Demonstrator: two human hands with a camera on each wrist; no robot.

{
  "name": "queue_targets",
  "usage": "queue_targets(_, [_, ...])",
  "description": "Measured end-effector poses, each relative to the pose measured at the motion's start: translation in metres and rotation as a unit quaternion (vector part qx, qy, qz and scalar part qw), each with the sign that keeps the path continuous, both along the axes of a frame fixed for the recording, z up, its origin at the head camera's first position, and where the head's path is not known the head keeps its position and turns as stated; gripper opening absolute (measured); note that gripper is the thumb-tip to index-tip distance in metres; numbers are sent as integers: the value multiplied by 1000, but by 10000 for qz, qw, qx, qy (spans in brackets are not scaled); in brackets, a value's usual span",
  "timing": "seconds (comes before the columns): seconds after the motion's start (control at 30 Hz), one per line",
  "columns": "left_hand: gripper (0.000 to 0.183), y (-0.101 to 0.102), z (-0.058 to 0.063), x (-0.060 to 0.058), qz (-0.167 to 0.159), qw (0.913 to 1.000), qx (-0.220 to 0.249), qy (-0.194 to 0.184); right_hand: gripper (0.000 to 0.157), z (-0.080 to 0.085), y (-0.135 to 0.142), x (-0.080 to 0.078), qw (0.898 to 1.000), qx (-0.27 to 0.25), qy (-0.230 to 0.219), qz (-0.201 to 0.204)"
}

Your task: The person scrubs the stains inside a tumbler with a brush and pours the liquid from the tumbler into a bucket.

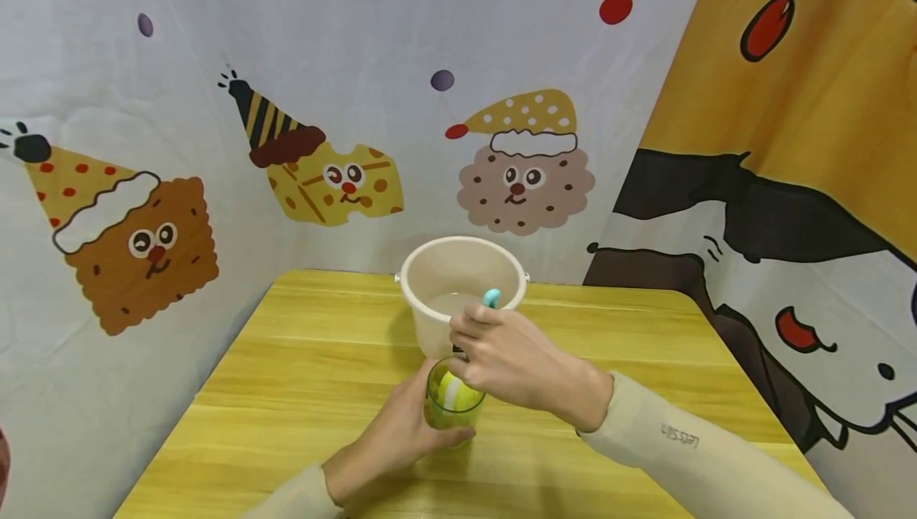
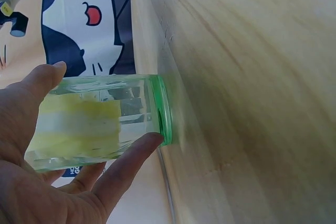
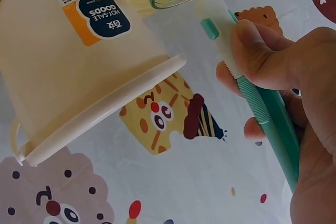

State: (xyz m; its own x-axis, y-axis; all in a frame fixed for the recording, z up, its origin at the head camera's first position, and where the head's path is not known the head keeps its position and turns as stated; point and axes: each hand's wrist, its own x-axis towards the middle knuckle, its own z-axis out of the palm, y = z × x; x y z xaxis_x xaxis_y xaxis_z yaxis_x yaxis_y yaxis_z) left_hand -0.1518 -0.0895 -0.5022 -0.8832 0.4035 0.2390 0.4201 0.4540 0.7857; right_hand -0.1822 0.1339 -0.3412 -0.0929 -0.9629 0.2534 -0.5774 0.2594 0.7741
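My left hand holds a clear green drinking glass by its side, with the thumb and fingers spread around it. The glass stands upright on the table, its base right at the wood in the left wrist view. Inside it sits the yellow-and-white sponge head of a bottle brush, reaching partway down. Above the rim my right hand grips the brush's teal-and-white handle, thumb along one side and fingers curled round the other. The handle's light blue end sticks up past the fist.
Just behind the glass stands a cream plastic bucket with a label on its side and a handle hanging at its rim. Wood-grain table spreads around. A cartoon-printed cloth hangs behind and along the sides.
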Motion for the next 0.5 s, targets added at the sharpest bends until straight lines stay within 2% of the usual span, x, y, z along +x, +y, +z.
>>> queue_targets(0.5, [100, 0, -1, -1, -53, 10000, 75, 22, 10, -4, 0, 7, 9998, 123, -132, -123])
